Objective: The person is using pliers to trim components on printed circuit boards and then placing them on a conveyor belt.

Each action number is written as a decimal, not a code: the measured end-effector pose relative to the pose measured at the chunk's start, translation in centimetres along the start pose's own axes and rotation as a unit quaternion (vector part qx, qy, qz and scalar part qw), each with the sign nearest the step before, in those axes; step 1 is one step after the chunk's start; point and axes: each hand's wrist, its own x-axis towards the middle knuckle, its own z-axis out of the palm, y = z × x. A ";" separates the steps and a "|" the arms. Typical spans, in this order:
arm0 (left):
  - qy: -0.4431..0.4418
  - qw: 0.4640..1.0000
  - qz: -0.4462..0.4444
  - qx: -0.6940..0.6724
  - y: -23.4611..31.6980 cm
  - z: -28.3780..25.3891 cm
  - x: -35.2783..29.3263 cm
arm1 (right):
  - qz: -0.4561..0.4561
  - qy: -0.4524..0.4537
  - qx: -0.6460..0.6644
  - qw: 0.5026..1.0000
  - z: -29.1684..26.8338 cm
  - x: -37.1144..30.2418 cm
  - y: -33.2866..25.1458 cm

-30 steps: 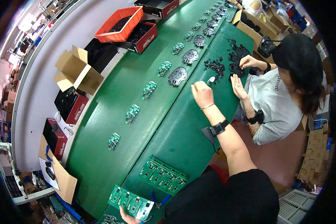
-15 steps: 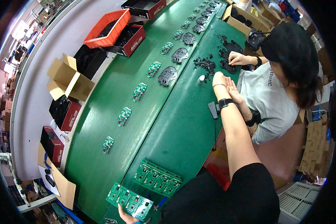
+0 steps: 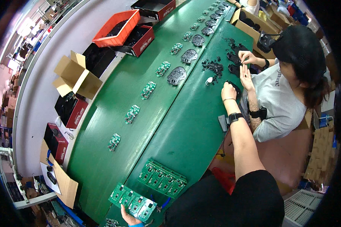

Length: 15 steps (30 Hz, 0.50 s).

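Note:
My left hand (image 3: 129,218) grips a green circuit board panel (image 3: 132,201) by its near edge. Beside it, a stack of similar green board panels (image 3: 163,178) lies on the green table. My right arm stretches far forward to the right. At its end my right hand (image 3: 229,92), wearing a bracelet and a dark wrist strap, is closed on a black plastic part (image 3: 236,89), which it partly hides. A co-worker's hands (image 3: 246,72) are just beyond, near several black parts. A small white bottle (image 3: 208,81) and a heap of small black pieces (image 3: 214,68) lie close by.
Along the green belt (image 3: 102,125) run a row of small green boards (image 3: 132,114) and a row of black shells (image 3: 177,76). Boxes and an orange crate (image 3: 116,30) line the left side. The co-worker (image 3: 280,87) sits at right. Blue-handled pliers (image 3: 163,204) lie by the stack.
My right hand has turned over and closed on a black part. The belt's boards and shells appear shifted up and right in view. My left hand keeps holding the panel.

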 end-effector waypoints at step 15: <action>-0.019 0.999 0.026 -0.031 -0.3 0.3 -0.9 | -0.520 0.046 0.138 0.842 0.3 -13.0 -18.1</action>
